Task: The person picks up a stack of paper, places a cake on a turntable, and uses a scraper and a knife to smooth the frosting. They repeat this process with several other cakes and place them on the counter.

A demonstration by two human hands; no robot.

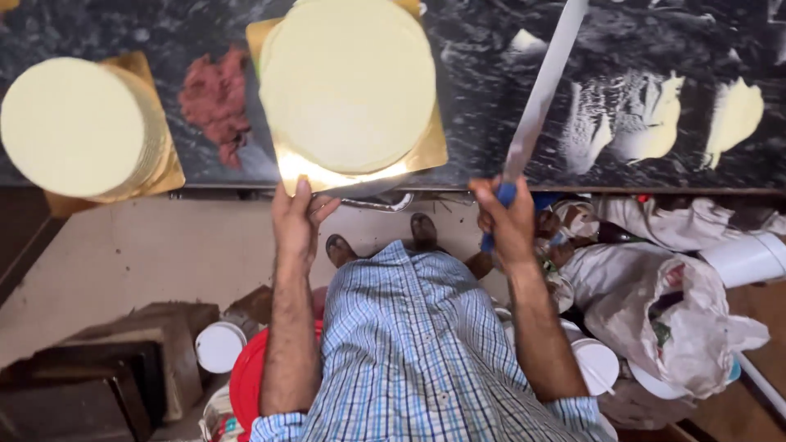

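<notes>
Head view, looking straight down.

Left hand at the near edge of a gold square board, fingers curled on the edge, thumb up on top. Holding that board by its rim. On the board, a pale yellow round cake, flat on top, smooth, filling almost the whole board. Board and cake sitting on a dark marble counter, right at the front edge, in the middle of the picture.

Right hand closed tight around the blue handle of a long knife. Long flat silver blade pointing up and away, leaning a little to the right, over the counter. Blade just beside the cake, not touching it.

Far left on the counter, a second pale round cake on its own gold board, well apart from the first one. Between the two cakes, a pile of reddish-pink crumbs. To the right on the counter, smears of cream, pale yellow, in a few blobs.

Down low, a blue and white checked shirt and two feet in sandals on a pale floor. Left of the body, a red tub and a white lid. Right of the body, crumpled plastic bags and white tubs, all piled close.
</notes>
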